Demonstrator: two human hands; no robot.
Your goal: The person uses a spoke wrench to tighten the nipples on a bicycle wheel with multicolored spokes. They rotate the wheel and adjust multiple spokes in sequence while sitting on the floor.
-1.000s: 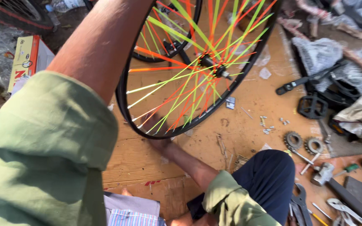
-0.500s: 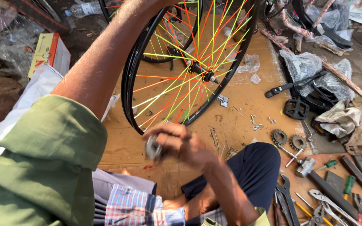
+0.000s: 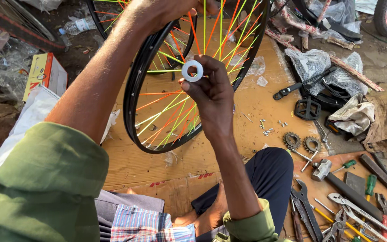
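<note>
A flat silver ring washer [image 3: 192, 71] is held face-on in front of an upright black-rimmed bicycle wheel [image 3: 136, 92] with orange and yellow-green spokes.

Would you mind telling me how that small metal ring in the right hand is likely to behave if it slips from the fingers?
The ring looks like flat, rigid metal, so it probably won't bend. Pinched only at its edge by the right hand, it seems smooth and easy to drop. Being round, it may roll away across the cardboard.

Cardboard box [image 3: 45, 76]: rectangular, yellow and red with white side, far left on ground. Clear plastic bottle [image 3: 78, 25] lies beyond it
</note>
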